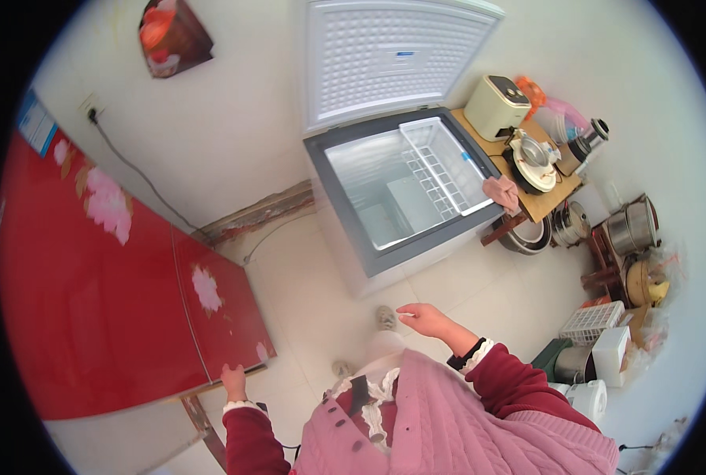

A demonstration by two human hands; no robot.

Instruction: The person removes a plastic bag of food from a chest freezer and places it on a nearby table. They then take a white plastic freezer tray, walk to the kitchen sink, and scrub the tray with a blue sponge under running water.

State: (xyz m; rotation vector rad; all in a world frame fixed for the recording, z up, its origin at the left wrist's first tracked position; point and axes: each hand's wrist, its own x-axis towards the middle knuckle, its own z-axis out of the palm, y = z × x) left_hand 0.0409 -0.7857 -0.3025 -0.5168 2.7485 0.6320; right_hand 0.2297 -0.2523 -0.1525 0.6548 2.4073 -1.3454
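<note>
My left hand (233,381) is at the lower edge of a red refrigerator (109,267) with pink flower prints, near the seam between its doors; whether the fingers grip the edge cannot be told. My right hand (427,320) hangs over the floor in front of me, fingers slightly bent and apart, holding nothing. Beyond it stands a chest freezer (347,219) with its white lid (388,71) raised. A white wire basket (442,172) sits in the freezer's right part. On the rim at its right front corner lies a pink cloth (501,193).
Right of the freezer, a wooden table (546,202) bears a pale green air fryer (495,107), a blender and a lidded pot. Steel pots (632,225), a white crate (593,320) and a foam box (611,356) line the right wall. A power cord (133,166) runs down the wall behind the refrigerator.
</note>
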